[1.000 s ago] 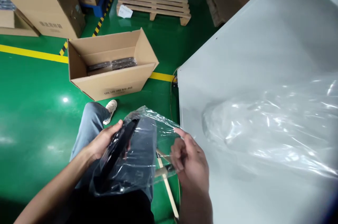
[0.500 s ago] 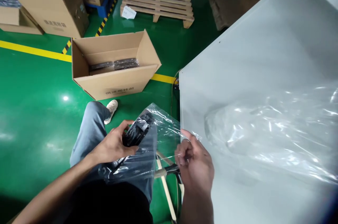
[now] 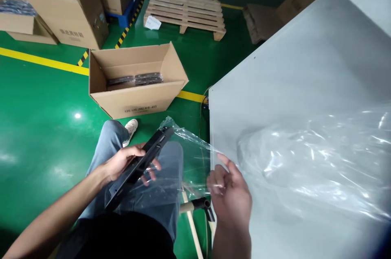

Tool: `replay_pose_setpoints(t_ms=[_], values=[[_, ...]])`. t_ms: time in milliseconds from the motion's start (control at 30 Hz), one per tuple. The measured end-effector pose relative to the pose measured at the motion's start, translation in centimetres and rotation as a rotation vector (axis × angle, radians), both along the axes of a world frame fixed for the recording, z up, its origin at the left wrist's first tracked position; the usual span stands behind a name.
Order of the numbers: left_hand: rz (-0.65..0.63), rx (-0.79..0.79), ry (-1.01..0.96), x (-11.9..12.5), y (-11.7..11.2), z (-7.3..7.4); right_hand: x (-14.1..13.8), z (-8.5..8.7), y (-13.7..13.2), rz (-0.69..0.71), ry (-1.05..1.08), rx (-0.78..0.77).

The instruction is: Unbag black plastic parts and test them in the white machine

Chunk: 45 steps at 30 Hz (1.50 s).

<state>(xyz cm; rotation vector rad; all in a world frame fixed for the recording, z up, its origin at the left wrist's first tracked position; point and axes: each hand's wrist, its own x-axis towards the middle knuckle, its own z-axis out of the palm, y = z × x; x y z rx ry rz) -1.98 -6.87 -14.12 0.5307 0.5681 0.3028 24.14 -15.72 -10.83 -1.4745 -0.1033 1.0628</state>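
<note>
A long, narrow black plastic part (image 3: 146,160) lies tilted over my lap, inside or against a clear plastic bag (image 3: 194,157). My left hand (image 3: 126,162) grips the part near its middle, thumb on top and fingers showing through the film underneath. To the right, my right hand (image 3: 229,181) is closed on the bag's edge, its index finger stretched along the upper rim. The film is pulled taut between both hands. Whether the part is fully inside the bag I cannot tell.
A pile of clear plastic bags (image 3: 317,165) lies on the grey table (image 3: 259,96) at right. Ahead on the green floor stands an open carton (image 3: 140,102) holding several wrapped dark parts. Farther back are a wooden pallet (image 3: 186,8) and more cartons (image 3: 73,18).
My left hand has turned the black part edge-on, so its long side now faces up. My right hand stays on the bag, slightly lower, and the film is drawn tighter.
</note>
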Motion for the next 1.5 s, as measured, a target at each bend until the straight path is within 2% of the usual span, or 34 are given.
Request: replay_pose_setpoints(t_ms=[167,267,367,500,600,700,767,833,900,1000,1067,1100,1200,1300,1367,1500], values=[[0.066,0.08,0.11,0.0,-0.7,-0.4,-0.4,1.4,0.4,0.09,-0.144,0.0],[0.13,0.032,0.163,0.0,-0.4,-0.6,-0.5,1.7,0.7,0.121,-0.218,-0.008],[0.165,0.03,0.224,-0.3,0.1,-0.6,-0.2,1.4,1.0,0.162,-0.263,-0.012],[0.162,0.137,0.426,-1.0,0.5,0.1,1.2,0.4,0.7,0.229,-0.307,-0.055],[0.089,0.395,0.516,-1.6,0.8,0.8,3.3,-0.7,-0.7,0.355,-0.376,-0.047],[-0.006,0.719,0.577,-2.3,1.1,1.9,4.9,-1.3,-2.0,0.532,-0.419,0.105],[-0.081,0.899,0.658,-2.5,1.1,2.9,4.8,-0.9,-1.9,0.53,-0.534,0.196],[-0.178,1.061,0.763,-2.6,1.1,4.1,3.5,0.4,-0.8,0.466,-0.764,0.25],[-0.268,1.221,0.848,-2.4,1.0,5.4,1.5,2.4,1.1,0.48,-1.032,0.294],[-0.341,1.425,0.868,-2.2,0.8,6.8,-0.9,5.4,4.1,0.758,-1.257,0.386],[-0.365,1.522,0.853,-2.1,0.5,7.1,-1.6,6.7,5.4,0.92,-1.228,0.406],[-0.369,1.572,0.85,-2.2,0.4,7.1,-1.6,7.1,5.8,0.956,-1.176,0.394],[-0.38,1.779,0.866,-2.1,0.0,6.6,-1.3,7.5,6.1,0.955,-0.969,0.296],[-0.442,1.968,0.939,-1.8,-0.4,6.0,-0.8,7.3,6.0,0.946,-0.837,0.205],[-0.466,2.016,0.976,-1.5,-0.4,5.9,-0.7,7.3,6.1,0.945,-0.784,0.168],[-0.364,1.989,0.925,-1.2,-0.1,5.9,-1.1,7.7,6.5,0.87,-0.785,0.167]])
